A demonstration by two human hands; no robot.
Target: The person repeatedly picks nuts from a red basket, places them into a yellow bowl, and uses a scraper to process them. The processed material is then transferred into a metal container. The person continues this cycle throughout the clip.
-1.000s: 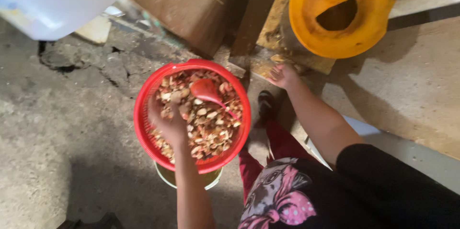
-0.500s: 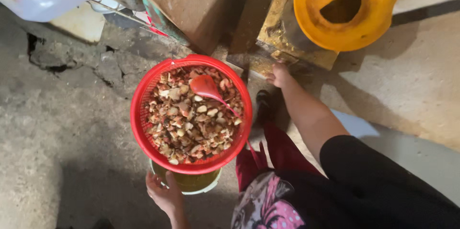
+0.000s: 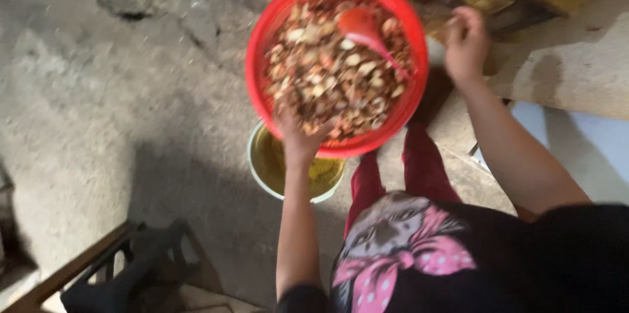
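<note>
The left hand (image 3: pixel 300 135) is laid on the near rim of the red basin (image 3: pixel 262 44), its fingers reaching over the edge into the contents; whether the rim is actually gripped cannot be told through the blur. The basin is filled with a mix of brown and pale pieces (image 3: pixel 327 77), and a red scoop (image 3: pixel 363 28) is lodged in them toward the far right side. Under the basin's near edge, a pale bucket (image 3: pixel 259 169) with a yellowish inside is seen, partly covered by the basin and by the left forearm.

The right hand (image 3: pixel 466 41) is held just beside the basin's right rim, fingers curled in; what it is closed on, if anything, cannot be made out. It is set against wooden boards (image 3: pixel 570 64) at the upper right. Rough grey ground (image 3: pixel 98 110) is spread to the left. Red trousers (image 3: pixel 422 162) and a dark top with a pink print (image 3: pixel 406 254) are seen below.
</note>
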